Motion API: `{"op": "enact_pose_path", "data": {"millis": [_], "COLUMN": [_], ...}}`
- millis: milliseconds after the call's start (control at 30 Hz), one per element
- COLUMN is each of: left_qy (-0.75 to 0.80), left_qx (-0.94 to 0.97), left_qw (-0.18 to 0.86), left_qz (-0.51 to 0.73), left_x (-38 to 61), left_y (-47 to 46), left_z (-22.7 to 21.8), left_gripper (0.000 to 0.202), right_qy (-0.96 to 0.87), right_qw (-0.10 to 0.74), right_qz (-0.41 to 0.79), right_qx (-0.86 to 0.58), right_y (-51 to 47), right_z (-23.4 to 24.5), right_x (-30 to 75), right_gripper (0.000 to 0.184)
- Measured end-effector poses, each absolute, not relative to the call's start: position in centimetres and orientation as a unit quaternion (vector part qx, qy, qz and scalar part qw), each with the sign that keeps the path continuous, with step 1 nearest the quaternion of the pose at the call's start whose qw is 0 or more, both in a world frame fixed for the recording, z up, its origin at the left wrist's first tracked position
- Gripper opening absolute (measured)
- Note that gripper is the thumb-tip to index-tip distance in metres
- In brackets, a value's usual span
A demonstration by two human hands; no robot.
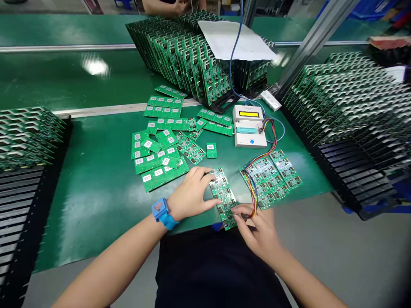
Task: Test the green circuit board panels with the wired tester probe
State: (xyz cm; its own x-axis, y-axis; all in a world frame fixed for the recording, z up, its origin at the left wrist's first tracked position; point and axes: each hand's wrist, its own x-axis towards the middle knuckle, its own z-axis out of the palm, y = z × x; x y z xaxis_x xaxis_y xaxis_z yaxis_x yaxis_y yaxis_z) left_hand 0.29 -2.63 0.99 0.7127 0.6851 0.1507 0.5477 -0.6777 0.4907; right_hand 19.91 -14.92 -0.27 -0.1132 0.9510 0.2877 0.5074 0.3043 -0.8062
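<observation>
A strip of green circuit board [222, 188] lies at the table's front edge, its near end jutting slightly past it. My left hand [194, 192], with a blue strap on the wrist, holds the strip by its left side; thumb and forefinger rest apart on it. Pinched in my right hand [260, 235] is a small dark connector [245, 216] on coloured wires [255, 194]. Its tip is at the near end of the strip, partly hidden by my fingers. The wires run to a white programmer [249, 128] with a lit yellow display.
Several circuit boards [269, 182] lie right of the strip. Loose labelled boards [165, 173] spread on the left, with one small board [211, 150] apart. Racks of upright boards stand behind [192, 60], at left [28, 132] and at right [346, 94]. A metal post [316, 42] rises at the back right.
</observation>
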Motion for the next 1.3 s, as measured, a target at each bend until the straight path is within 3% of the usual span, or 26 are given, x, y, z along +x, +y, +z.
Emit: {"op": "enact_pose_path", "data": {"millis": [1067,1300], "left_qy": [0.345,0.355], "left_qx": [0.901,0.894], "left_qw": [0.213,0.220], "left_qz": [0.155,0.165], "left_x": [0.33,0.39], "left_y": [-2.70,-2.71], "left_z": [1.18,1.16], "left_gripper": [0.051,0.071], "right_qy": [-0.684,-0.690], "right_qw": [0.407,0.410], "right_qz": [0.288,0.280], "right_qx": [-0.533,-0.528], "right_y": [-14.99,-14.95], "right_z": [0.01,0.18], "right_x": [20.01,20.05], "right_gripper": [0.025,0.027]}}
